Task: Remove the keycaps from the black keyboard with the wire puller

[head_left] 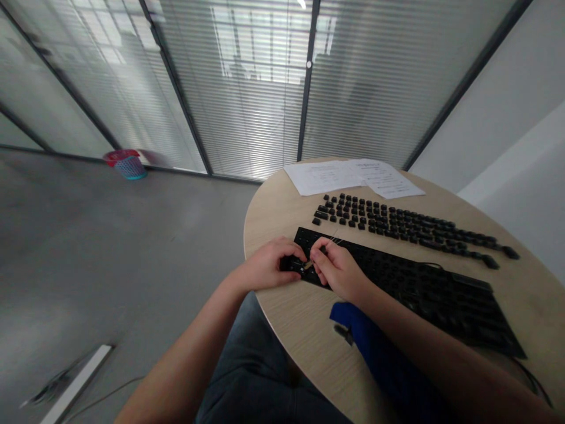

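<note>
A black keyboard (371,265) lies slantwise on the round wooden table, with its keycaps off at least at the left end. My left hand (276,262) curls over that end, thumb at the near edge and fingers bent above it, gripping it. Close beside it, my right hand (338,268) is closed in a pinch on a slim tool (308,265) with a pale brown tip that points down at the keyboard. Thin wires stick up above the right fingers; the rest of the tool is hidden. Rows of loose black keycaps (388,221) lie beyond the keyboard.
Printed papers (335,176) lie at the table's far side. Blue cloth (366,330) and a small black piece (343,334) are under and beside my right forearm. A cable (532,377) runs near the right end. On the floor stands a basket (130,166) by the glass wall.
</note>
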The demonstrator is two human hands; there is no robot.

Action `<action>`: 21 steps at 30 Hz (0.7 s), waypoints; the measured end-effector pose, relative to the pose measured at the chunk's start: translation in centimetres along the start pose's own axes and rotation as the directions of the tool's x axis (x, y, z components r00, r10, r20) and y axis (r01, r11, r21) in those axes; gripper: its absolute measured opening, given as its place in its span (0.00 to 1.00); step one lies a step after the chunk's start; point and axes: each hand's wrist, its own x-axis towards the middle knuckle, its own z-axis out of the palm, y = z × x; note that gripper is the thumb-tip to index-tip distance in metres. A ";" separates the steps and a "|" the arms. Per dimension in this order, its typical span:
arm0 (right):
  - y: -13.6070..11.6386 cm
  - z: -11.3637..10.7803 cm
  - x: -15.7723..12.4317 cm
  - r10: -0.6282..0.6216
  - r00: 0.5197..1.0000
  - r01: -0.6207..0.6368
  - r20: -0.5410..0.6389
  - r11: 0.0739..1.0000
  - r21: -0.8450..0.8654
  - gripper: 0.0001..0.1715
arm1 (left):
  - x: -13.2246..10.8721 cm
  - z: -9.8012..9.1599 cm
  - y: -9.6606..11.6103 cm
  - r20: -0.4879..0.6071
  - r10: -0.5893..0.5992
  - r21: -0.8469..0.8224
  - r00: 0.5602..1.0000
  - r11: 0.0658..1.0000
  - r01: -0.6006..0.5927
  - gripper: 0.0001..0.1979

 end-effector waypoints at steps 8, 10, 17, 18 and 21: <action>-1.7 -0.2 -0.4 -0.189 0.979 0.202 0.080 0.960 -0.195 0.10 | 0.1 0.1 0.0 0.001 0.007 0.002 1.000 1.000 -0.007 0.10; -1.7 -0.1 -0.5 -0.214 0.972 0.230 0.097 0.951 -0.205 0.09 | 0.1 0.1 0.0 0.006 0.006 0.007 1.000 1.000 -0.006 0.09; -1.2 0.2 -0.6 -0.249 0.960 0.276 0.130 0.920 -0.278 0.08 | 0.1 0.2 0.3 -0.020 -0.004 0.032 1.000 0.999 0.005 0.05; -1.2 0.2 -0.6 -0.251 0.960 0.277 0.127 0.921 -0.273 0.08 | 0.1 0.2 0.3 -0.021 -0.008 0.031 1.000 0.999 0.008 0.05; -1.0 0.2 -0.6 -0.240 0.968 0.250 0.076 0.947 -0.200 0.09 | 0.1 0.1 0.4 -0.007 -0.018 0.024 1.000 1.000 0.018 0.05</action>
